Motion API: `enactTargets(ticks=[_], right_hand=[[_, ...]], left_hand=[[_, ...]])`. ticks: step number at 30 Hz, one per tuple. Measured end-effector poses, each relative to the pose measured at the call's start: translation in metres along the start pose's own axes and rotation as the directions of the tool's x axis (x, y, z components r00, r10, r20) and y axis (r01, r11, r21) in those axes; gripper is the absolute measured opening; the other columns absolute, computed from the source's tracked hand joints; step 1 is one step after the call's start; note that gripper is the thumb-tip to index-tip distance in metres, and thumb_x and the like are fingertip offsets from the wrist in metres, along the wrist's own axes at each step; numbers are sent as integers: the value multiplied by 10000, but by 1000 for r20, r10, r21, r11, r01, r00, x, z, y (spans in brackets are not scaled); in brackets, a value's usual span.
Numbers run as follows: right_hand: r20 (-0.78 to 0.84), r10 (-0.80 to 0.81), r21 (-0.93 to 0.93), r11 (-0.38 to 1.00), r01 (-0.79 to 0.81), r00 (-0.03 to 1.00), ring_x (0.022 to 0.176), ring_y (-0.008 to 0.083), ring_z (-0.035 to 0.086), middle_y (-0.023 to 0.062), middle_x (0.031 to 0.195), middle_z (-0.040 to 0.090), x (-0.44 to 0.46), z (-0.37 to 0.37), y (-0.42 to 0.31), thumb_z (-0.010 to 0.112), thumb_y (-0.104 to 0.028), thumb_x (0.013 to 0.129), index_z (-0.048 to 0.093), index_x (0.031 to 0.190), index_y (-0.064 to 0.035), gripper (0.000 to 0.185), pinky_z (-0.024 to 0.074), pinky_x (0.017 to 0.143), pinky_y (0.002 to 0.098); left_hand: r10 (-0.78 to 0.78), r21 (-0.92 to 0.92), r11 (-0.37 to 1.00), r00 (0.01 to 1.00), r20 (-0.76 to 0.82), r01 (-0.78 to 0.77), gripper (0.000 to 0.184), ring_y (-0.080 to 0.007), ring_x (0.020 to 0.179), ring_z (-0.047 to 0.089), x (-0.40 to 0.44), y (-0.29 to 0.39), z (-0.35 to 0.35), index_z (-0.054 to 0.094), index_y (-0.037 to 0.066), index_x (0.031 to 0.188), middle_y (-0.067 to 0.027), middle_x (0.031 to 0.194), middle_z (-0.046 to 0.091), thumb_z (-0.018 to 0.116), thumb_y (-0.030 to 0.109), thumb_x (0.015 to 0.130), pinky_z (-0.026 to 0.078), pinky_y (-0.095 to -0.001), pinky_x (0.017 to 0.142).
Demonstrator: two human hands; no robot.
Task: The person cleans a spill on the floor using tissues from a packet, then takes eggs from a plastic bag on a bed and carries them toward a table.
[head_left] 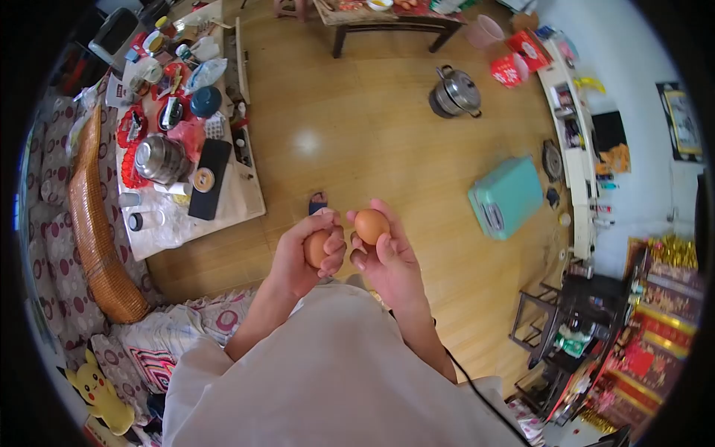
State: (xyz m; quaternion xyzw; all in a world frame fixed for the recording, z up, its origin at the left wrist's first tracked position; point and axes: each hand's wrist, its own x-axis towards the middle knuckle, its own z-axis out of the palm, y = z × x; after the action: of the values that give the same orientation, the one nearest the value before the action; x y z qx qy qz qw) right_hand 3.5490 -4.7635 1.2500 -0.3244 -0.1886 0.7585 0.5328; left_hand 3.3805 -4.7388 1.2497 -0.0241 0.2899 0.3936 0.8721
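Two brown eggs are in my hands, held up in front of my body above the wooden floor. My left hand (302, 253) is wrapped round one egg (316, 249), its fingers curled over the shell. In my right hand (388, 257) the other egg (372, 226) sits between the thumb and fingers, with most of its upper side showing. The hands are close together, and the two eggs do not touch each other.
At the left stands a cluttered table (238, 195) beside a patterned sofa (53, 253). A steel pot (460, 91) and a teal case (508, 197) are on the floor to the right. Black chairs (538, 320) stand at lower right; another table (383, 16) is ahead.
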Motion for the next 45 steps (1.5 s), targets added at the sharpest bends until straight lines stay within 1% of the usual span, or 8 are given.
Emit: enactTargets(ticks=[6, 13, 14, 20, 26, 34, 43, 45], right_hand=[[77, -201, -313, 925, 215, 977, 1178, 206, 530, 178, 1427, 451, 140, 41, -85, 663, -42, 898, 315, 1455, -86, 658, 471, 909, 326], [30, -285, -320, 905, 279, 958, 1218, 224, 519, 198, 1404, 474, 265, 36, -158, 736, -2, 819, 244, 1460, -89, 812, 428, 1006, 356], [59, -333, -337, 881, 333, 941, 1218, 225, 522, 199, 1397, 481, 284, 29, -166, 737, 7, 813, 256, 1447, -87, 802, 416, 1020, 364], [214, -397, -348, 822, 450, 892, 1210, 223, 534, 201, 1389, 494, 399, -12, -241, 729, 30, 808, 330, 1378, -74, 703, 392, 1048, 373], [304, -361, -380, 803, 460, 881, 1193, 216, 547, 195, 1394, 493, 504, -37, -330, 719, 22, 821, 405, 1318, -57, 593, 438, 995, 346], [178, -218, -584, 761, 281, 960, 1041, 166, 602, 109, 1313, 520, 621, -63, -362, 693, 13, 847, 480, 1328, -42, 528, 508, 776, 243], [-118, -174, -671, 740, 50, 978, 1069, 186, 569, 87, 1200, 514, 842, -147, -351, 700, -79, 880, 480, 1340, -34, 512, 520, 854, 288], [-218, -139, -636, 771, -33, 966, 1091, 189, 558, 97, 1230, 518, 899, -184, -334, 702, -87, 882, 475, 1338, -13, 515, 501, 891, 292]], left_hand=[[99, 181, 979, 995, -27, -92, 205, -127, 482, 449, 85, 121, 82, 508, 95, 915, -36, 698, 502, 520, 291, 971, 308, -249, 398], [330, 569, 772, 944, 22, -284, 198, -83, 571, 528, 191, 198, 150, 604, 67, 1007, -28, 884, 627, 730, 138, 872, 363, -220, 438], [341, 568, 768, 940, 29, -296, 182, -86, 670, 577, 206, 208, 163, 634, 49, 1000, -22, 917, 645, 738, 90, 858, 465, -222, 544], [537, 706, 455, 799, 269, -543, 200, -157, 941, 622, 319, 255, 212, 679, 4, 1004, -70, 1035, 676, 755, 35, 823, 502, -288, 850], [658, 733, 287, 683, 317, -616, 203, -171, 973, 625, 415, 290, 277, 695, 0, 995, -106, 1057, 666, 767, 38, 809, 497, -300, 873], [671, 814, 467, 738, -71, -346, 177, -116, 878, 626, 524, 351, 289, 684, 2, 975, -79, 996, 673, 761, 60, 827, 516, -251, 776], [519, 819, 546, 838, -166, -176, 162, -56, 679, 573, 737, 478, 234, 653, -6, 929, -20, 844, 658, 740, 115, 864, 477, -205, 589], [425, 908, 418, 885, -191, -5, 196, -40, 613, 541, 792, 509, 206, 640, 5, 884, -5, 726, 636, 707, 188, 901, 447, -214, 542]])
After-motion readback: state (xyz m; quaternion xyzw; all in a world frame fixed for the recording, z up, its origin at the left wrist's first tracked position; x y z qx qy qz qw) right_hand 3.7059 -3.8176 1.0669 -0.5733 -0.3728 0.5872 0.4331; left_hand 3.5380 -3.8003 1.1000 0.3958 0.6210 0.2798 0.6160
